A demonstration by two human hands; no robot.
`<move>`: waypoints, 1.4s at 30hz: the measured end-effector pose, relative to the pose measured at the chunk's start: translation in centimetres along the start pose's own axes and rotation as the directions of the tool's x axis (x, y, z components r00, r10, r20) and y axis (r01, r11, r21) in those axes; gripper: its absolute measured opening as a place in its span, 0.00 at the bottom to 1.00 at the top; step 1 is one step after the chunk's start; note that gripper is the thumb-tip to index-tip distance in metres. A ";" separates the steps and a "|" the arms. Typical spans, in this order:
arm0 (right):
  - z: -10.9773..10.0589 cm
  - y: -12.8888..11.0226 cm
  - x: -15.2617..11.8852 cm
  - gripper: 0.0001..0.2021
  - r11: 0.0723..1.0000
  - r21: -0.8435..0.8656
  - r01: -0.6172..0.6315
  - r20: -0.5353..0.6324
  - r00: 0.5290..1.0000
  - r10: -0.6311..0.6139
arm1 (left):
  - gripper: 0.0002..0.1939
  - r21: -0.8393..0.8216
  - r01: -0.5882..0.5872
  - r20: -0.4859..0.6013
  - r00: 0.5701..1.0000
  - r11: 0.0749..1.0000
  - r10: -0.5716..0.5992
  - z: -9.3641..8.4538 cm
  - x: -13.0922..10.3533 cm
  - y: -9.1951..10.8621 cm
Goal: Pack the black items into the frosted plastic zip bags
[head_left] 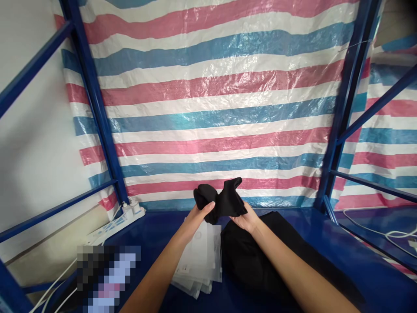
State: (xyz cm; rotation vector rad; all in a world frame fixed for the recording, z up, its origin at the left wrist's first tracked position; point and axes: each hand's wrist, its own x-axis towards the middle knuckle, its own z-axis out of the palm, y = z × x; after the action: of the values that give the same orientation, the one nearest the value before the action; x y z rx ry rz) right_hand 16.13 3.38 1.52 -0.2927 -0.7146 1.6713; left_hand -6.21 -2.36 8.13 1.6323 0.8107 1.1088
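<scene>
A bunched black cloth (pixel 230 198) is held up between both hands, above the blue surface. My left hand (pixel 199 217) is closed on its left part, with the thumb lying over the fabric. Under the cloth's right part, my right hand (pixel 246 218) grips the lower edge; some of its fingers are hidden by the fabric. Below the left hand lies a stack of translucent zip bags (pixel 198 256). A larger heap of black fabric (pixel 247 256) rests beneath the right hand and forearm.
White power strips (pixel 130 213) with plugs and cables lie at the left edge of the blue surface (pixel 153 234). Blue metal posts (pixel 345 104) stand on both sides, before a striped plastic sheet (pixel 221 108). A pixelated patch covers the lower left. More white cable (pixel 391 234) is at right.
</scene>
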 end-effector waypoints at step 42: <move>0.6 -14.7 -21.4 0.16 -0.257 -0.954 0.157 0.249 0.891 -0.379 | 0.22 0.893 -0.343 0.238 0.909 0.290 0.342 -1.8 -3.4 4.1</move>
State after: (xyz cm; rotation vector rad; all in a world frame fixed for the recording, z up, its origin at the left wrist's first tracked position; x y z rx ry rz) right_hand 32.59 -16.11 6.71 -1.2878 -1.7798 0.1453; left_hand -9.07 -6.05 11.27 2.9116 1.2507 0.9393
